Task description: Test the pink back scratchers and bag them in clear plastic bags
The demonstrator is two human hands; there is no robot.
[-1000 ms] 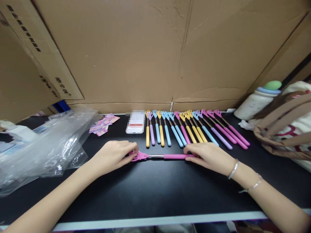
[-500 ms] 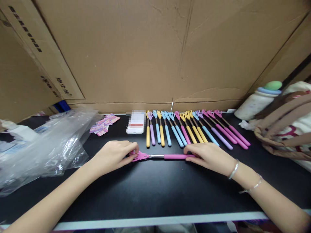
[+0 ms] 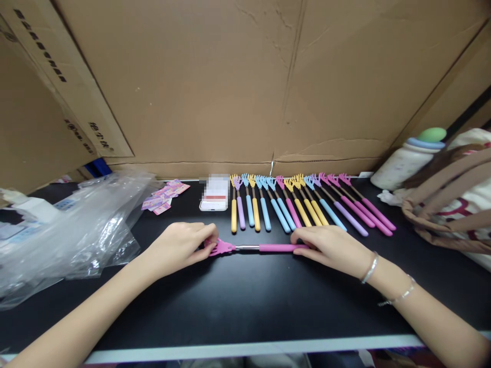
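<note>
Forearms (image 3: 111, 301) angled inward | left hand (image 3: 182, 245) pinches pink scratcher's claw (image 3: 224, 247) | right hand (image 3: 328, 246) grips handle (image 3: 276, 248)

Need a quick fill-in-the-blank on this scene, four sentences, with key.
1. The left hand holds the claw head of a ____ back scratcher.
2. The right hand is on its handle; the bracelets are on the person's ____ arm.
3. The leftmost scratcher in the row behind has a ____ handle.
4. The smartphone lies ____ the printed cards and that row.

Missing words: pink; right; yellow; between.
</note>
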